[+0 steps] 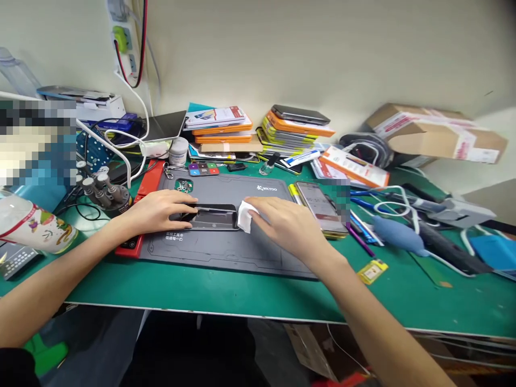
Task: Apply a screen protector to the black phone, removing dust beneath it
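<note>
A dark smartphone (216,217) lies lengthwise on the grey work mat (226,250), its glossy face reflecting light. My left hand (159,211) grips its left end, thumb along the near edge and fingers over the far side. At the phone's right end, my right hand (284,223) pinches a folded white wipe (245,217), which touches or nearly touches the phone's edge. Small metal screws sit in a recess (184,186) of the mat, beyond my left hand.
Another phone (320,207) lies right of the mat, near a blue air blower (399,235). Stacked boxes (221,129) line the wall. Screwdrivers stand in a holder (107,196) at left, beside a patterned cup (38,226). A yellow flex part (373,271) lies near the front edge.
</note>
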{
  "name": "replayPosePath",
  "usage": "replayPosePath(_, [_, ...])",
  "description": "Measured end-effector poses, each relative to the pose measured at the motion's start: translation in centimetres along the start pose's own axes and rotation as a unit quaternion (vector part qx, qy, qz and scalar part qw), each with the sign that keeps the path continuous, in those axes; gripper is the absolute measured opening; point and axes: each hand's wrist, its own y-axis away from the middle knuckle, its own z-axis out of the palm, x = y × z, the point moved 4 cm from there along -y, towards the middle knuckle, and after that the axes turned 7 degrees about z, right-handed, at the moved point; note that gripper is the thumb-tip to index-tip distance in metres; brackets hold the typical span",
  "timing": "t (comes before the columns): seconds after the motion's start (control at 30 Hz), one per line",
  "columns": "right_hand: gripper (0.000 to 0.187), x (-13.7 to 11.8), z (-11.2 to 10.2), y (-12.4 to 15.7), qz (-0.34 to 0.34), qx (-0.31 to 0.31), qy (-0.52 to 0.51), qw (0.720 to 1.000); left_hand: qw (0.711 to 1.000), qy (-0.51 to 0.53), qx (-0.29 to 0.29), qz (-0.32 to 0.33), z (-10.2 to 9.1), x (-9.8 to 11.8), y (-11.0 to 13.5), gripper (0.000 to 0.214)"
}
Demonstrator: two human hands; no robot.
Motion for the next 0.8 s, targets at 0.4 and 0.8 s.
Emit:
replayPosePath(0.4, [0.024,0.5,1.9,0.7,-0.05,-0.045,-0.118,0.991,1.0,0.005,-0.018,0.004,-0.7,0.9,-0.5,0.045])
replayPosePath(0.8, [0.014,-0.4,0.3,1.3,-0.146,0.015,-0.057,0.988,0.999,-0.037,-0.029,0.005,-1.2,1.4,-0.7,0.047])
